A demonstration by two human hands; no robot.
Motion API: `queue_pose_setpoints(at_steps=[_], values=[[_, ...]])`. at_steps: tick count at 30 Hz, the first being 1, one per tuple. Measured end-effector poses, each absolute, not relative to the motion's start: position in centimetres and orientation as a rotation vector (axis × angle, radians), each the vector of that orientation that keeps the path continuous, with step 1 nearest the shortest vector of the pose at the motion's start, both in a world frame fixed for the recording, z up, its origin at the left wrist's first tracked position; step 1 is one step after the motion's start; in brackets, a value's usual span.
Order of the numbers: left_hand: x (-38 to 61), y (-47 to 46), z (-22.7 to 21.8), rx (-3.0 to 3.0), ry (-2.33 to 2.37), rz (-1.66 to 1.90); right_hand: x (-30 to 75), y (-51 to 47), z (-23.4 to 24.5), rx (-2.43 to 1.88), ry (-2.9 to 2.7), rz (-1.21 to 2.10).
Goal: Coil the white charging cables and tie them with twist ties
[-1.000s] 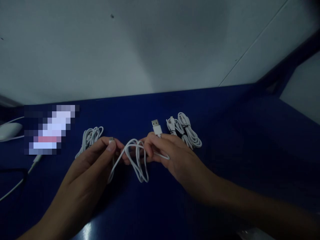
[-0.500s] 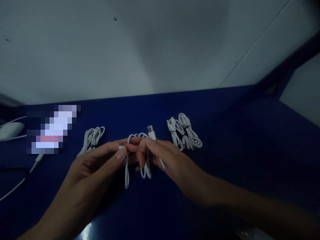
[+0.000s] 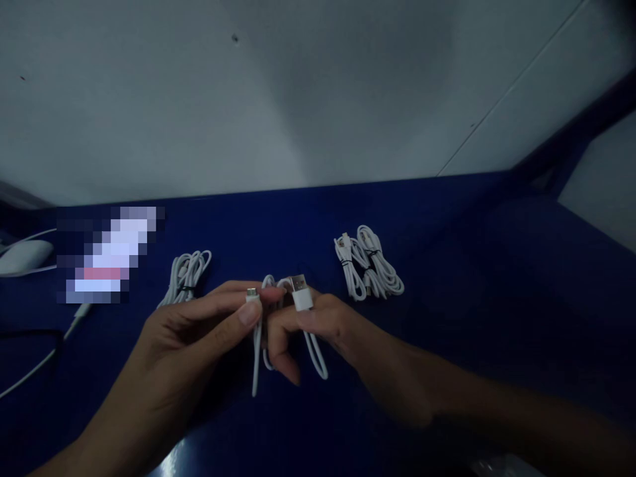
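Note:
Both hands hold one white USB cable above a dark blue table. My left hand pinches the cable's small plug between thumb and forefinger. My right hand grips the folded loops, with the larger flat USB plug sticking up above its fingers. Loops of the cable hang down below both hands.
A tied white cable bundle lies to the left behind my left hand. Two more tied bundles lie to the right. A white mouse and loose wires sit at the far left, beside a blurred-out patch. A grey wall rises behind.
My hands have drawn together and slightly nearer to me. The cable's loops, spread wide between the hands before, now hang gathered and longer. The big plug has tilted toward the small one.

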State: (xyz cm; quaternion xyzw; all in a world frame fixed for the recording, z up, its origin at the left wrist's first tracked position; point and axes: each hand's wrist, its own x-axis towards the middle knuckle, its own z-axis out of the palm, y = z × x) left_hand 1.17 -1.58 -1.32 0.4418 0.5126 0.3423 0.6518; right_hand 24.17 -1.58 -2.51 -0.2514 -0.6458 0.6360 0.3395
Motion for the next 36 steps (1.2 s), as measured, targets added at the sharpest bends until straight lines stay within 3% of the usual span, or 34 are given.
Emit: queue_pose_setpoints(at_steps=[6, 17, 36], values=[[1.6, -1.5, -1.0, 1.100, 1.140, 0.731, 24.6, -1.8, -1.2, -0.727, -1.896, 1.566], [1.9, -1.7, -1.0, 1.043, 1.053, 0.710, 23.9, -2.2, 0.2, -0.811, -1.826, 1.733], [1.6, -1.1, -1.5, 1.073, 1.102, 0.726, 22.9, -2.8, -1.2, -0.955, -1.634, 1.562]])
